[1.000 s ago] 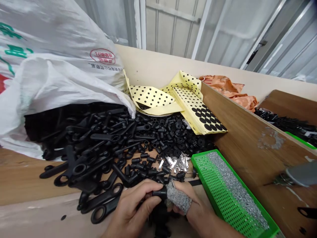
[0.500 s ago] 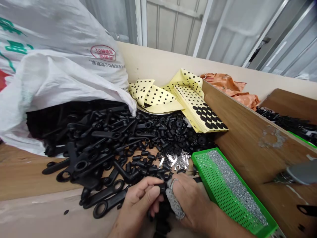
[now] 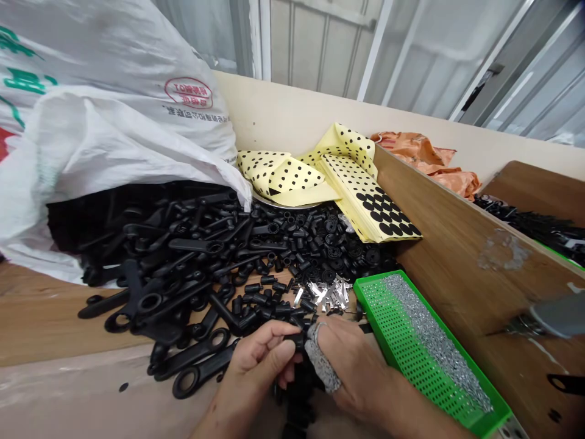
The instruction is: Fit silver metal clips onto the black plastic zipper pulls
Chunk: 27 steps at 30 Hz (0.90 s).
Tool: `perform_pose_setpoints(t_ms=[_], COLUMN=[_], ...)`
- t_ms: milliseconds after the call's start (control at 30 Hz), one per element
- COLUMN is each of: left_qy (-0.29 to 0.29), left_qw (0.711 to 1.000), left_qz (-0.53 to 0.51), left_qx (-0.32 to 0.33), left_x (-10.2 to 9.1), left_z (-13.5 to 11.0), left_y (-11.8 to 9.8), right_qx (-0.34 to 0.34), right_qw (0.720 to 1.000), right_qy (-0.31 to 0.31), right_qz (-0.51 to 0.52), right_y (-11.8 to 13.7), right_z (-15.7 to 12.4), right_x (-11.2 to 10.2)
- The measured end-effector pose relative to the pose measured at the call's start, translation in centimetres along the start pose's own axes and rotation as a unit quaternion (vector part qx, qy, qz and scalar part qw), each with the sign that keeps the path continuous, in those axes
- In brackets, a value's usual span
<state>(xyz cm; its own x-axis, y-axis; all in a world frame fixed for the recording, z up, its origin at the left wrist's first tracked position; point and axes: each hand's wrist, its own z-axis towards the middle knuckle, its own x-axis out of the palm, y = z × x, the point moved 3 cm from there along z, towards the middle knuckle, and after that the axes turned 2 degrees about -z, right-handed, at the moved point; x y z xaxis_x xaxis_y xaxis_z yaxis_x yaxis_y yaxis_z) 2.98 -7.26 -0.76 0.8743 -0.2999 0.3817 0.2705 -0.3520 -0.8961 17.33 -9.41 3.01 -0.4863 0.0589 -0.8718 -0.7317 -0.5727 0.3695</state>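
Both hands have hardly moved since a moment ago. The left hand (image 3: 260, 363) and right hand (image 3: 354, 366) still pinch a small black plastic piece (image 3: 297, 337) in their fingers, just left of the green tray (image 3: 386, 320). A grey mesh cover (image 3: 321, 367) wraps one right finger. A pile of black plastic parts (image 3: 196, 262) crowds the tabletop (image 3: 41, 317) left of the tray.

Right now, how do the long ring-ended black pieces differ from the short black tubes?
The long ring-ended pieces are flat bars with a loop; the short tubes are stubby cylinders. The long ring-ended pieces spill from the white sack; the short tubes lie by the silver clips. Both are black.
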Motion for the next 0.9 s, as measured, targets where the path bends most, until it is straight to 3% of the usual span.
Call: perform_pose_setpoints(t_ms=[200,500,667,800,900], left_qy=[0.009,0.015,0.03,0.035,0.039], left_qw=[0.992,0.956,0.942,0.905,0.879], left_qz=[0.11,0.254,0.288,0.352,0.385], left_qx=[0.061,0.145,0.167,0.237,0.277], left_x=[-0.2,-0.6,-0.4,-0.3,-0.3], left_z=[0.0,-0.2,-0.2,-0.3,-0.1], left_y=[-0.6,-0.9,-0.5,-0.8,-1.7], right_qx=[0.035,0.114,0.113,0.171,0.172], right_qw=[0.998,0.98,0.985,0.967,0.961], right_qy=[0.021,0.069,0.065,0.089,0.082], right_qz=[0.046,0.148,0.114,0.167,0.201], right_y=[0.2,0.2,0.1,-0.6,-1.0], right_z=[0.1,0.3,0.0,-0.7,-0.4], right_x=[-0.1,-0.7,0.0,0.8,0.5])
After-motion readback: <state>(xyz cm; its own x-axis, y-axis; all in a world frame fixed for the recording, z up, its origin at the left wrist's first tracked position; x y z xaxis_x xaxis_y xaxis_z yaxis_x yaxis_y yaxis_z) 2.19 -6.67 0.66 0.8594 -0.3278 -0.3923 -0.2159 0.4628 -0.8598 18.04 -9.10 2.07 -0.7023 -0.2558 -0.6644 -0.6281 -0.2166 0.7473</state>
